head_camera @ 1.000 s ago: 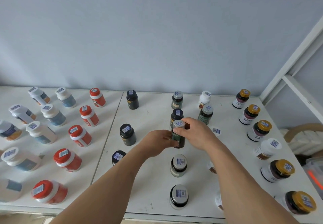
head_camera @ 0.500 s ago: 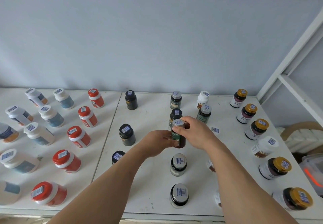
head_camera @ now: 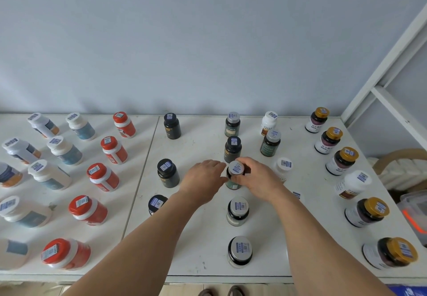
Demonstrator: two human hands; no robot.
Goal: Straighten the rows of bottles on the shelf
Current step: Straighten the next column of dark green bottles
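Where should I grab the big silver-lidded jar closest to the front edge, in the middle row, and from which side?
Grip the silver-lidded jar around its dark body just under the lid, coming down from above and in front. It stands upright, is wide and squat, and has bare shelf on its left and right, so fingers could likely wrap both sides. The flat lid alone probably offers less hold.

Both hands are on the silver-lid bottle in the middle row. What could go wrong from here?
1. The black-lid bottle stands right behind the held silver-lid bottle; pushing back could knock it.
2. The right hand covers part of the white-lid bottle beside it, so the wrist could tip that bottle.
3. The left hand lies near the black bottle; a sideways pull could bump it.
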